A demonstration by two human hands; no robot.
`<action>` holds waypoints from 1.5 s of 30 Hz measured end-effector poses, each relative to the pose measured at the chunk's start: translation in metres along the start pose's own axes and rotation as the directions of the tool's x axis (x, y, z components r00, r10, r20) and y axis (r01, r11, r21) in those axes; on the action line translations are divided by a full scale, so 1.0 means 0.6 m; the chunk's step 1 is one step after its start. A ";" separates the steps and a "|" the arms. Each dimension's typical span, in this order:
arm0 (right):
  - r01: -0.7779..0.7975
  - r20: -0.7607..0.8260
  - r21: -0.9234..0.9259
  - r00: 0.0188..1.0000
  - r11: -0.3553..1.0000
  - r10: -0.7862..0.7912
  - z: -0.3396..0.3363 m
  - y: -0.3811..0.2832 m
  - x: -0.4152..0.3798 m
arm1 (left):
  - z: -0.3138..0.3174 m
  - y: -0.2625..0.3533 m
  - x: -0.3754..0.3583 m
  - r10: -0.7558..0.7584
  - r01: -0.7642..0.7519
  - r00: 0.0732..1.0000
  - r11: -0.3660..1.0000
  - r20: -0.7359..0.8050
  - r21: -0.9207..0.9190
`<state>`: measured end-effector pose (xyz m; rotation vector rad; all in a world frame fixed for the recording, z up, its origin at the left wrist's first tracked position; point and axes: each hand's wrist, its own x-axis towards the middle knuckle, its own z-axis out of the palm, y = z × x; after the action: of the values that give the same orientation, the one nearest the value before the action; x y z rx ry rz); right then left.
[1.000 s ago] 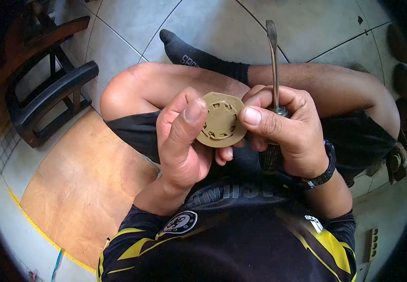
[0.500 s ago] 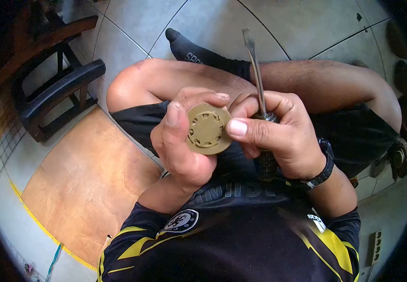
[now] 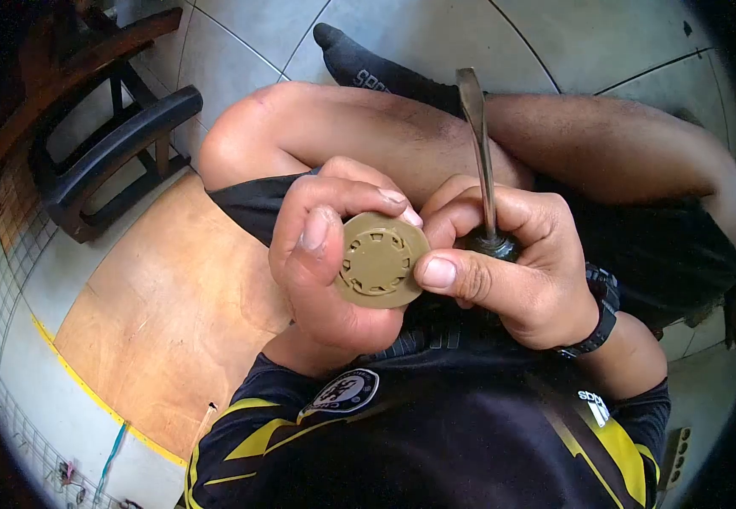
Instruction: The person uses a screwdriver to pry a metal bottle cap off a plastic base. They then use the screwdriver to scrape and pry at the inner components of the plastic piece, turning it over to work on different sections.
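Note:
A round olive-brown plastic disc (image 3: 378, 261) with a ring of small slots faces up in front of my torso. My left hand (image 3: 334, 246) is closed around its left and lower edge, thumb and fingers curled at the rim. My right hand (image 3: 512, 254) grips a flat-head screwdriver (image 3: 483, 144), its blade pointing up and away from me and most of the dark handle hidden in the palm. The right thumb and a fingertip are at the disc's right edge.
A wooden board (image 3: 164, 314) with a yellow edge lies on the tiled floor at left. Dark wooden furniture (image 3: 113, 170) stands beyond it. A power strip (image 3: 678, 458) lies at lower right. My crossed legs (image 3: 334, 127) are beneath the hands.
The disc has turned slightly and sits a little lower and to the right. The screwdriver has tilted a bit and shifted right with my right hand. The whole view has also shifted slightly.

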<state>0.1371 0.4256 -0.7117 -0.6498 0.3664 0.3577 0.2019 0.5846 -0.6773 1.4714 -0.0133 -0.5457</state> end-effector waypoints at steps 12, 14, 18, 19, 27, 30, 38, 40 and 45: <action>-0.099 -0.055 0.104 0.993 0.990 0.105 0.001 -0.003 0.004 | 0.012 0.002 0.011 -0.085 0.079 0.995 0.991 -0.060 -0.105; -0.107 -0.050 0.119 0.992 0.987 0.113 0.001 -0.003 0.004 | 0.013 0.005 0.010 -0.126 0.115 0.989 0.984 -0.080 -0.137; -0.100 -0.061 0.101 0.992 0.990 0.107 0.003 -0.002 0.002 | 0.016 0.009 0.007 -0.193 0.173 0.974 0.972 -0.116 -0.159; -0.097 -0.068 0.086 0.992 0.992 0.103 0.003 -0.002 0.001 | 0.018 0.008 0.007 -0.191 0.172 0.975 0.972 -0.114 -0.159; -0.251 -0.085 0.203 0.958 0.946 0.272 0.014 -0.017 -0.007 | 0.006 -0.015 0.002 0.047 -0.046 0.999 0.995 0.015 -0.093; -0.233 -0.103 0.221 0.960 0.947 0.261 0.026 -0.021 -0.016 | 0.030 -0.001 -0.011 0.093 -0.091 0.995 0.993 0.027 -0.078; 0.044 0.055 -0.274 0.998 0.961 -0.030 0.030 -0.026 -0.064 | 0.014 0.006 -0.010 0.087 -0.065 0.994 0.952 0.060 -0.300; 0.218 0.068 -0.289 0.976 0.932 -0.208 0.016 0.001 -0.084 | 0.004 0.019 -0.002 0.089 -0.067 0.994 0.948 0.057 -0.311; 0.371 0.239 -0.672 0.928 0.641 -0.287 -0.005 -0.011 -0.121 | -0.006 0.042 -0.002 -0.071 0.148 0.979 0.893 0.192 -0.425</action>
<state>0.0758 0.4043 -0.6789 -1.4400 -0.0292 0.1664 0.2108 0.5883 -0.6534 0.9854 0.0551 -0.7164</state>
